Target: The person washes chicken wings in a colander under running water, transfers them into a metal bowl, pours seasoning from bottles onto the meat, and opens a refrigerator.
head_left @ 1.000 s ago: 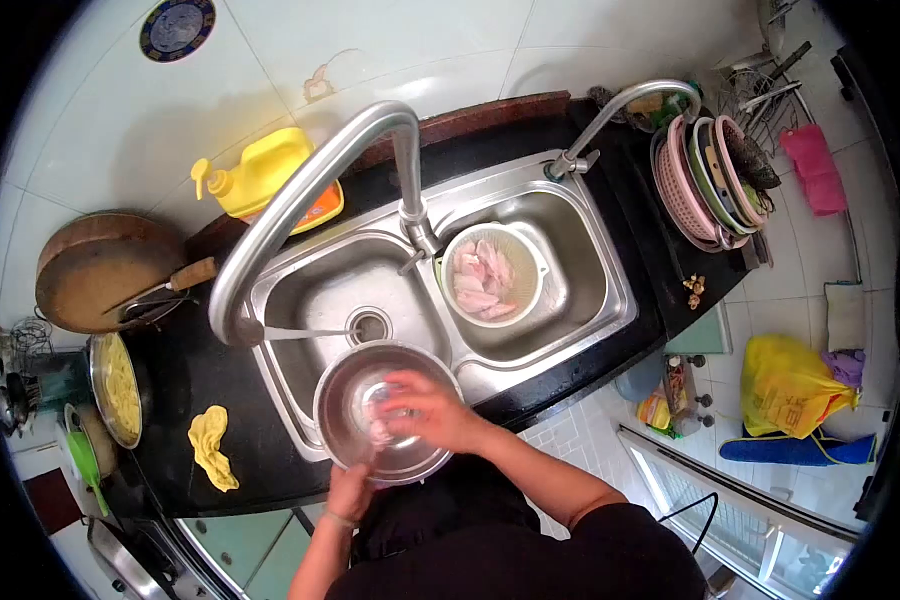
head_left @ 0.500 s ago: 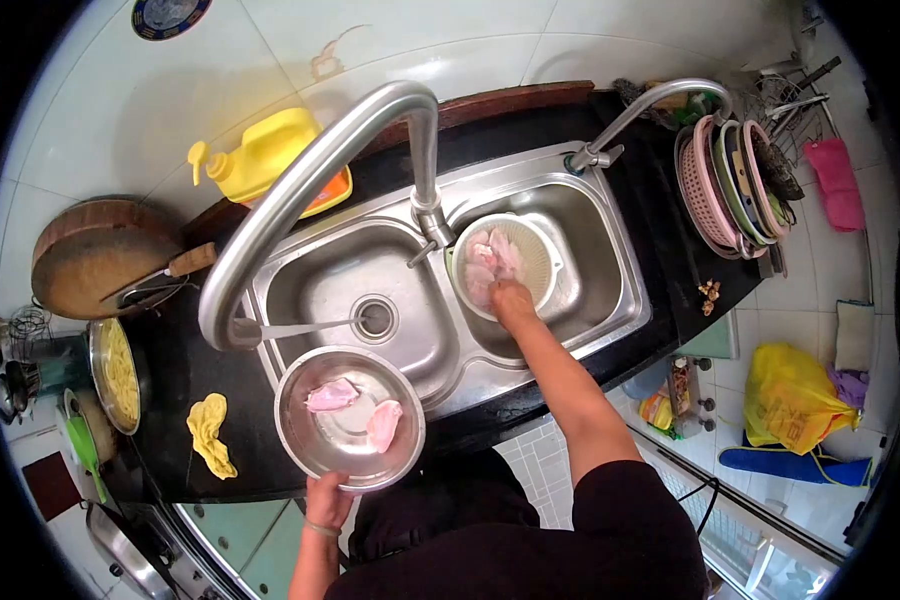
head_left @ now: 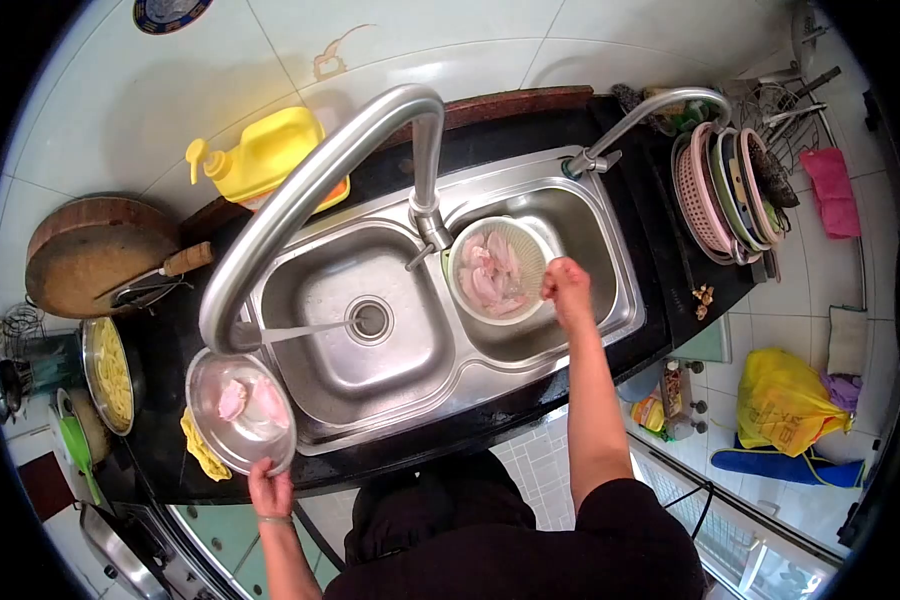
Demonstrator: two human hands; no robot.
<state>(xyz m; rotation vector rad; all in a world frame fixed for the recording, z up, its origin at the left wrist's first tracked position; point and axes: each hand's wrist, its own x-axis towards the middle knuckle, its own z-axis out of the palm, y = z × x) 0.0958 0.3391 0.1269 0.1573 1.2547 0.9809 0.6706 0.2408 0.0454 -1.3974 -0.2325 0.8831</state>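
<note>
My left hand (head_left: 270,486) grips the near rim of a steel bowl (head_left: 208,430), tilted at the counter's front left. Two pieces of pale pink meat (head_left: 233,400) lie inside the bowl. My right hand (head_left: 567,287) is closed at the right edge of a white strainer basket (head_left: 536,262) in the right sink basin; its fingers seem to pinch the basket's rim. Several pieces of raw meat (head_left: 492,275) fill the basket. Water (head_left: 305,331) runs from the large curved faucet (head_left: 335,150) into the left basin (head_left: 320,375).
A yellow jug (head_left: 268,155) stands behind the sink. Left are a round wooden board (head_left: 95,258), a pan of yellow food (head_left: 113,375) and a yellow cloth (head_left: 202,450). Stacked colanders (head_left: 698,195) and a small faucet (head_left: 650,108) are at the right.
The steel bowl has moved left with my left hand, partly over the yellow cloth. My right hand has come out of the meat and moved right to the basket's edge.
</note>
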